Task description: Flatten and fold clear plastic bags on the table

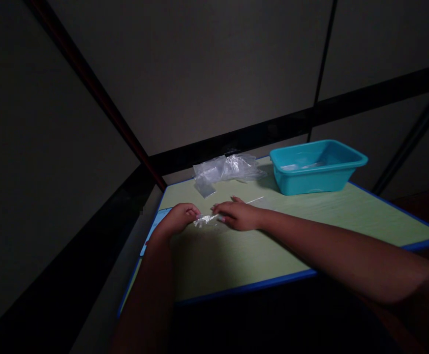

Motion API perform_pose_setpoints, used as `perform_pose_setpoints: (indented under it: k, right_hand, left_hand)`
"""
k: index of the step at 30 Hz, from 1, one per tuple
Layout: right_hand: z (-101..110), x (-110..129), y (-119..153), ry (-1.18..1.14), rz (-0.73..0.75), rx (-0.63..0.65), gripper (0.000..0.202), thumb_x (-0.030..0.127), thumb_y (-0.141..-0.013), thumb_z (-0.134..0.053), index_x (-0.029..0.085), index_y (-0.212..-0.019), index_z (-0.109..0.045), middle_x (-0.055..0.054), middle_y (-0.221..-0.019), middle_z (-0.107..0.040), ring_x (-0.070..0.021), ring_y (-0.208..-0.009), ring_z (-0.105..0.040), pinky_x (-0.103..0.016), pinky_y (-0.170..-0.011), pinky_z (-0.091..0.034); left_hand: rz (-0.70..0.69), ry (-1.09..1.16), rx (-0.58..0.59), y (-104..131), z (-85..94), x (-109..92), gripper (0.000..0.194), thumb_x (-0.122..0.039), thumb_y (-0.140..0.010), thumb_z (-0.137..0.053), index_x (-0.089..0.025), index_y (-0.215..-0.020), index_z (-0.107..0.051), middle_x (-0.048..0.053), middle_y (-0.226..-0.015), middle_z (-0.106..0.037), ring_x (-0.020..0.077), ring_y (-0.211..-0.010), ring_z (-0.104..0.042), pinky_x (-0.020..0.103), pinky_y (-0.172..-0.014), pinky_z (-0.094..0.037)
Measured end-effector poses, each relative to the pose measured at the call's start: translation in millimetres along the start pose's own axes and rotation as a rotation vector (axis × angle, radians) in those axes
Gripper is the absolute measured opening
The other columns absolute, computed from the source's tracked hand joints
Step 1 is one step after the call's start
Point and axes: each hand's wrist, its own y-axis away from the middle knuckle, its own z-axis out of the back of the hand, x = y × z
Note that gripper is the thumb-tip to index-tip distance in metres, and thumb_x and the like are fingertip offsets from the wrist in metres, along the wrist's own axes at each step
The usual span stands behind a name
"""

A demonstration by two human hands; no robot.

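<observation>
Held a crumpled clear plastic piece between 2 hands, low over the pale green table, towards its left side. Pinched the left end between thumb and fingertips of the left hand, by the look of it closed on the film. Rested the right hand at the other end, with fingers bent and slightly spread; could not tell there a true grip from a mere touch. Judged the step in hand as handling or straightening this 1 piece, not yet finished. Judged a light pinch at both ends and an even spread as the needs of the next move, with care against slipping or tearing. Saw a loose heap of clear plastic beyond the hands, a turquoise bin farther right with clear pieces inside, and a flat clear sheet just beside the right wrist.
</observation>
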Motion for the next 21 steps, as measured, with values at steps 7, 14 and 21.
perform_pose_setpoints:
  k: [7, 14, 21]
  right_hand:
    - [-4, -3, -2, -0.053, 0.005, 0.034, 0.023, 0.017, -0.085, -0.046, 0.023, -0.105, -0.056, -0.007, -0.122, -0.059, -0.0236, -0.123, -0.045, -0.064, -0.101, -0.015]
    - [-7, -5, -1, -0.032, 0.037, 0.034, 0.031, 0.018, -0.083, -0.049, 0.024, -0.114, -0.053, -0.009, -0.130, -0.054, -0.0241, -0.129, -0.039, -0.063, -0.102, -0.013]
    - [-5, -5, -2, -0.016, 0.044, 0.001, 0.030, 0.021, -0.081, -0.054, 0.025, -0.110, -0.055, -0.008, -0.128, -0.055, -0.0237, -0.126, -0.042, -0.063, -0.101, -0.017]
  left_hand:
    - [-0.044, -0.091, -0.097, -4, -12.1, -1, 0.033, -0.047, -0.075, -0.051, -0.017, -0.069, -0.060, 0.000, -0.068, -0.060, 0.0159, -0.069, -0.054, 0.024, -0.061, -0.040]
    - [0.008, -0.393, -0.224, -7, -31.3, -4, 0.020, -0.036, -0.069, -0.064, -0.018, -0.075, -0.056, 0.005, -0.086, -0.057, 0.0203, -0.085, -0.054, 0.028, -0.075, -0.042]
    - [-0.040, -0.254, -0.125, -4, -27.7, -5, 0.006, -0.021, -0.069, -0.055, -0.019, -0.066, -0.050, 0.000, -0.071, -0.057, 0.0166, -0.072, -0.054, 0.024, -0.061, -0.038]
